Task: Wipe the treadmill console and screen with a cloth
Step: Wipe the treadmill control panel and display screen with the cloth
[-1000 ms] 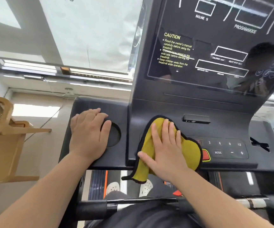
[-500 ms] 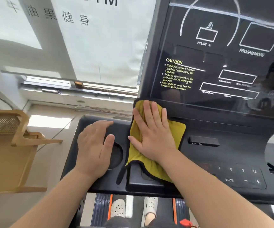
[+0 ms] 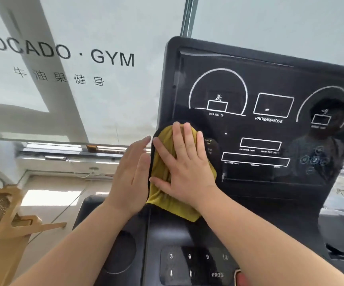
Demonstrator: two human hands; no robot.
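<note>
Yellow cloth (image 3: 177,209) flat on screen (image 3: 270,131), lower-left corner, under right hand (image 3: 185,168), fingers spread, pressing. Left hand (image 3: 131,178) flat, empty, beside the edge. Best: even pressure, overlapping strokes rightward across glass.

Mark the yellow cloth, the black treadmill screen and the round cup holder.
Yellow black-edged cloth (image 3: 175,209): head view, hanging lower corner.
Black glossy treadmill screen (image 3: 249,129): head view, bare glass mid-panel.
Round black cup holder (image 3: 121,252): head view, recess floor.
</note>
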